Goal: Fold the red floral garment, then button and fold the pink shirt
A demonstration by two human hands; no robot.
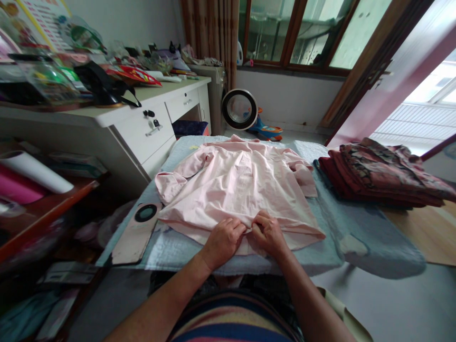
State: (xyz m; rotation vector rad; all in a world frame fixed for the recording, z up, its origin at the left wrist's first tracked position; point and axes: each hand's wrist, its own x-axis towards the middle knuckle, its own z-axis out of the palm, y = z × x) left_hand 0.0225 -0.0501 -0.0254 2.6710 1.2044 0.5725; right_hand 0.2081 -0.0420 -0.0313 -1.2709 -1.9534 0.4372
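A pale pink shirt point(231, 185) lies spread out on a table with a light blue cloth point(171, 247), its collar toward the far side and its hem toward me. Both my hands are at the middle of the hem, close together. The fingers of my left hand point(225, 240) are closed on the shirt's fabric. My right hand point(266, 232) pinches the same hem just beside it. Wrinkles run up the shirt from the pinched spot. The sleeves lie out to the left and right, and my fingertips are partly hidden in the cloth.
A phone-like pink case with a dark round ring point(137, 230) lies at the table's left edge. Folded dark red clothes point(384, 173) are stacked at the right. A cluttered white desk point(142, 137) stands at left, a washing machine with its round door point(240, 109) open behind.
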